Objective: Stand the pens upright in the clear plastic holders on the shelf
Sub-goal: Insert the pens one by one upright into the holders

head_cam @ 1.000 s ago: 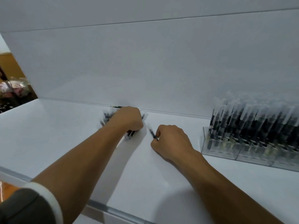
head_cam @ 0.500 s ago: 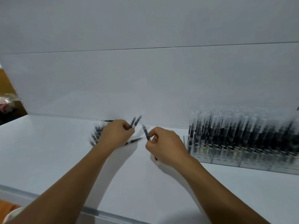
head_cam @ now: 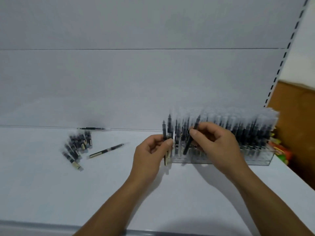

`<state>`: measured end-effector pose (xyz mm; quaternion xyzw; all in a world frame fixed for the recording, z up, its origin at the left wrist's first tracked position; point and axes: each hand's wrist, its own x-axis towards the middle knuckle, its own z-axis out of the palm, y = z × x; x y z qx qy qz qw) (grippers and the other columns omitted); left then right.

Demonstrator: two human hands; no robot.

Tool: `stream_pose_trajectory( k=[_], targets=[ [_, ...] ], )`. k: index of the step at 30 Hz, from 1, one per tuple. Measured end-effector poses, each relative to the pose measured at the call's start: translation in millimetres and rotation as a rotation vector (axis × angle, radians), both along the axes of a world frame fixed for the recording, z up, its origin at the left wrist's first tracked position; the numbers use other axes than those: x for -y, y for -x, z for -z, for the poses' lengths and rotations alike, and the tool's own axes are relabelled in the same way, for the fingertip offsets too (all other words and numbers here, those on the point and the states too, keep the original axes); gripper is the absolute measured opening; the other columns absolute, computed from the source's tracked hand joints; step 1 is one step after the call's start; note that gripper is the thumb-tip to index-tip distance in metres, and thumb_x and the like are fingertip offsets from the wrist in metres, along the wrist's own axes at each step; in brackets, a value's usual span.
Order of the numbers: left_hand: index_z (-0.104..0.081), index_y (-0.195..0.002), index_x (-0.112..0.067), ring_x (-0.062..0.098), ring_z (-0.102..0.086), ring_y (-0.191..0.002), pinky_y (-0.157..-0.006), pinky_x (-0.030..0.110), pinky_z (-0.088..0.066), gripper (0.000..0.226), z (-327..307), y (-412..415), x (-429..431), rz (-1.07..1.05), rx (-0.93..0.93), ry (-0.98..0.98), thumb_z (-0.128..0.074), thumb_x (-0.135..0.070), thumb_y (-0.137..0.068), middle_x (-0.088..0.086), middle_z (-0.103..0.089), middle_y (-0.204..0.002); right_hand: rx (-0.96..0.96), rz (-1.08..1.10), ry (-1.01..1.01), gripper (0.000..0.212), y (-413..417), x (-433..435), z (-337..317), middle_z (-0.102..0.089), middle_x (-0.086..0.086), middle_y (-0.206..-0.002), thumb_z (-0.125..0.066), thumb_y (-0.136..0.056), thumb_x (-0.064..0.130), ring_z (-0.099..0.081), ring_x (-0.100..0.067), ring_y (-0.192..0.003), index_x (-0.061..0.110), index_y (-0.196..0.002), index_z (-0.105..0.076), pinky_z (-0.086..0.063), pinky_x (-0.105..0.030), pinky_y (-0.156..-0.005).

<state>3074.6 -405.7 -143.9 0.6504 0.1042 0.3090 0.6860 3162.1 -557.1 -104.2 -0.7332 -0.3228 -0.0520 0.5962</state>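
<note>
two hands worked at the left end of the clear plastic holder point(head_cam: 221, 161), which stood on the white shelf point(head_cam: 102, 193) toward its right side, close to the back panel point(head_cam: 136, 82). the left hand point(head_cam: 150, 155) was curled round a small bunch of pens point(head_cam: 164, 133), held upright just beside the holder's left edge with the thumb across their barrels; the blur hid how many pens it held. the right hand point(head_cam: 219, 145) pinched a single pen point(head_cam: 188, 145) between thumb and fingertips. that pen was tilted, its top leaning right and its lower end down at the holder's front-left slots; whether it sat inside a slot could not be told. rows of standing pens point(head_cam: 247, 130) with pale caps filled the rest of the holder.

well to the left, a loose pile of pens point(head_cam: 76, 145) lay fanned on the shelf. one stray pen point(head_cam: 105, 150) lay on a slant between the pile and the left hand, and another pen point(head_cam: 91, 128) lay along the foot of the back panel. at the far right stood a slotted upright point(head_cam: 281, 65), a brown box point(head_cam: 298, 125) and some colourful packets point(head_cam: 279, 149).
</note>
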Motion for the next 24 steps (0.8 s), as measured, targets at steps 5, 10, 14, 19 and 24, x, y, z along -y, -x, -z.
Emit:
stream_pose_trajectory(
  k=[5,10,14,19,24],
  targets=[
    [-0.076,-0.089,-0.02,0.016,-0.067,-0.077,-0.073,0.022,-0.055,0.01,12,6,6,0.026,0.016,0.079,-0.071,-0.015,-0.083,0.014,-0.072,-0.088,0.042,0.084,-0.07,0.014,-12,0,-9,-0.069,0.0,-0.077,-0.071,-0.087,0.021,-0.069,-0.025,-0.076,0.034,-0.086,-0.065,-0.058,-0.044,-0.074],
    [-0.077,-0.086,-0.024,0.01,-0.067,-0.074,-0.067,0.015,-0.052,0.014,9,9,8,0.011,0.017,0.049,-0.069,-0.012,-0.086,0.004,-0.073,-0.082,0.129,0.096,0.072,0.008,-17,-15,-8,-0.066,0.004,-0.071,-0.071,-0.087,0.028,-0.068,-0.017,-0.07,0.032,-0.087,-0.064,-0.058,-0.039,-0.071],
    [-0.076,-0.087,-0.03,0.01,-0.067,-0.076,-0.068,0.015,-0.051,0.016,9,10,7,0.012,0.0,-0.004,-0.069,-0.015,-0.086,0.001,-0.073,-0.082,0.221,0.136,0.198,0.009,-22,-24,-5,-0.062,0.018,-0.07,-0.071,-0.086,0.033,-0.061,-0.003,-0.066,0.032,-0.087,-0.062,-0.053,-0.029,-0.067],
    [-0.076,-0.087,-0.025,0.015,-0.067,-0.078,-0.068,0.017,-0.053,0.012,9,11,9,0.02,-0.006,0.002,-0.07,-0.015,-0.086,0.009,-0.073,-0.086,0.229,0.095,0.467,0.008,-22,-32,6,-0.062,0.023,-0.074,-0.07,-0.086,0.037,-0.06,0.0,-0.073,0.033,-0.092,-0.066,-0.055,-0.033,-0.075],
    [-0.075,-0.088,-0.02,0.014,-0.066,-0.077,-0.066,0.015,-0.051,0.008,9,11,10,0.033,-0.014,-0.001,-0.07,-0.014,-0.086,0.01,-0.073,-0.088,0.185,0.111,0.446,0.007,-17,-23,17,-0.064,0.021,-0.075,-0.071,-0.086,0.035,-0.059,0.002,-0.073,0.032,-0.092,-0.069,-0.051,-0.026,-0.07]
  ],
)
